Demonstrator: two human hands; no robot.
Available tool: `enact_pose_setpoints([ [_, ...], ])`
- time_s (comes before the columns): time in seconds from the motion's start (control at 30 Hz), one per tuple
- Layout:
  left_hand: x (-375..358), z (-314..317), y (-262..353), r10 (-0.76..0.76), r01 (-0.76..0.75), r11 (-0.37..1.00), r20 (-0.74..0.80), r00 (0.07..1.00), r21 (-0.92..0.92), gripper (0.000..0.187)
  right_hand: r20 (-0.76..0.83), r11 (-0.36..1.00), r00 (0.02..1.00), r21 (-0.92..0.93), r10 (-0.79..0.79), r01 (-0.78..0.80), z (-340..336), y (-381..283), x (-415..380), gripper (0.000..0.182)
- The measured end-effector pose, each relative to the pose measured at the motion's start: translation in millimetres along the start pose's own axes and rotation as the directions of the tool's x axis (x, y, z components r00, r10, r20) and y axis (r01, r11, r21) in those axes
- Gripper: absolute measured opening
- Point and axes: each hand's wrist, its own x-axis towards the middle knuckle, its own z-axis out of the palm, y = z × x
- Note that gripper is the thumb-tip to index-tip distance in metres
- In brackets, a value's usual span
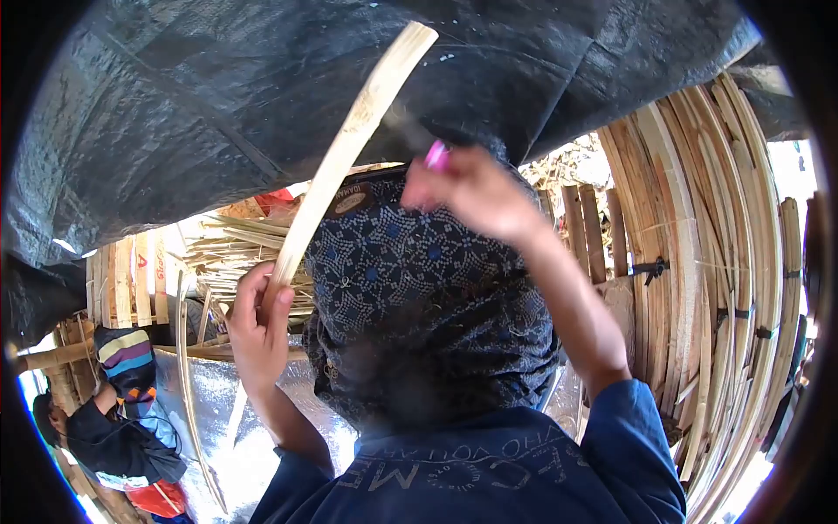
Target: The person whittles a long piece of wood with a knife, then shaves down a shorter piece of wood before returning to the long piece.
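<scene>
My left hand [260, 319] grips the lower end of a pale, slightly bent bamboo strip [327, 170] between thumb and fingers. The strip slants up and to the right, its cut end high over a dark tarp. My right hand [471, 196], blurred by motion, is closed around a knife [437, 155] with a pink handle. The blade shows only as a grey smear close to the strip's right edge. Under both hands, a dark patterned cloth [410, 262] covers my lap.
A black tarp [218, 113] spreads across the far side. Long wooden strips [690, 262] stand bundled on the right. Thin split pieces [231, 262] are piled at left, near silvery sheeting [214, 384]. Another person [122, 428] is at the lower left.
</scene>
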Motion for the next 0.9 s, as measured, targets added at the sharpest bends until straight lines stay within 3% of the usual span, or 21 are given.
enact_pose_setpoints([
  [0.03,-2.4,-1.5,-2.7,0.041,-0.041,0.999,-0.011,0.999,0.004,0.030,0.226,0.983,0.970,0.135,0.093,-0.125,21.9,-11.8,-15.6,0.036],
  [0.1,-5.3,-7.2,-3.5,0.017,-0.017,1.000,-0.004,1.000,0.005,0.030,0.625,0.971,0.763,0.032,0.166,-0.238,63.6,7.0,-19.3,0.034],
  [0.17,-5.5,-11.9,-3.6,0.010,-0.010,1.000,-0.011,1.000,-0.019,0.031,0.613,0.978,0.787,-0.116,-0.069,0.176,70.6,34.7,9.4,0.031],
  [0.2,-6.8,-14.4,-2.4,0.012,-0.012,1.000,-0.006,1.000,-0.015,0.031,0.473,0.985,0.881,0.152,0.001,-0.082,51.8,41.1,19.1,0.030],
  [0.23,-8.2,-15.9,-0.3,0.009,-0.009,1.000,-0.008,1.000,-0.008,0.031,0.175,0.960,0.975,0.217,0.138,-0.175,33.6,36.4,29.5,0.030],
  [0.27,-9.6,-16.1,1.1,0.006,-0.006,1.000,-0.016,1.000,-0.005,0.031,-0.102,0.986,0.992,-0.141,0.076,-0.090,6.3,16.8,33.2,0.029],
  [0.3,-12.2,-15.3,1.1,0.005,-0.005,1.000,-0.023,1.000,-0.008,0.031,-0.233,0.985,0.971,-0.154,0.046,-0.083,-12.9,20.2,36.0,0.029],
  [0.37,-15.0,-11.6,-2.2,0.017,-0.017,1.000,-0.006,1.000,0.011,0.030,-0.053,0.985,0.983,-0.032,-0.173,0.172,-25.9,16.7,11.6,0.035],
  [0.4,-14.8,-7.5,-4.2,0.045,-0.045,0.999,0.004,0.999,-0.004,0.029,0.178,0.997,0.981,0.019,-0.082,0.080,-16.8,13.2,-5.8,0.036],
  [0.43,-14.8,-4.5,-4.1,0.046,-0.046,0.999,0.013,0.999,-0.014,0.029,0.397,0.998,0.918,0.050,0.006,-0.028,-5.5,5.3,-19.4,0.037],
  [0.5,-12.3,8.1,-4.4,-0.043,0.046,0.998,0.094,0.995,-0.032,0.029,0.257,0.976,0.963,-0.174,-0.082,0.129,-6.2,55.3,-1.5,0.036],
  [0.53,-12.1,14.4,-3.3,-0.006,0.011,0.997,0.073,0.997,-0.074,0.028,-0.041,0.999,0.999,-0.022,-0.032,0.031,-25.7,55.1,4.9,0.038],
  [0.57,-11.8,19.2,-1.7,0.011,-0.002,0.996,0.098,0.995,-0.091,0.028,-0.327,0.990,0.943,0.143,0.056,-0.010,-43.7,49.9,5.8,0.039],
  [0.63,-15.5,25.0,2.7,0.021,-0.015,0.999,0.113,0.993,-0.053,0.027,-0.456,0.992,0.882,0.088,0.117,-0.086,-68.9,0.9,-26.7,0.041],
  [0.67,-17.8,29.1,8.1,-0.049,0.061,0.995,0.147,0.988,-0.076,0.027,-0.363,0.945,0.931,0.285,-0.047,0.159,-72.6,15.6,-34.5,0.043],
  [0.7,-18.8,33.2,5.5,-0.032,0.046,0.995,0.159,0.987,-0.087,0.027,-0.140,0.832,0.989,0.543,-0.046,0.116,-67.9,21.8,-49.4,0.045],
  [0.77,-18.2,45.6,-1.7,0.021,-0.004,0.995,0.160,0.987,-0.104,0.027,0.199,0.835,0.975,0.550,-0.094,-0.032,-55.2,38.7,-75.6,0.043],
  [0.8,-19.4,52.0,-1.7,0.035,-0.017,0.994,0.159,0.987,-0.113,0.027,0.002,0.909,0.995,0.408,0.099,-0.091,-52.4,44.5,-81.9,0.038],
  [0.83,-20.6,57.5,2.5,0.036,-0.014,0.993,0.185,0.982,-0.121,0.027,-0.121,0.732,0.979,0.681,0.162,-0.037,-71.4,76.1,-82.5,0.042],
  [0.87,-20.4,63.1,7.9,0.042,-0.013,0.991,0.219,0.975,-0.133,0.027,-0.391,0.868,0.876,0.493,0.283,-0.060,-86.4,80.3,-90.6,0.040],
  [0.9,-18.9,68.2,11.8,0.054,-0.018,0.989,0.244,0.968,-0.145,0.027,-0.645,0.947,0.701,0.287,0.304,-0.146,-97.9,82.4,-98.9,0.039],
])
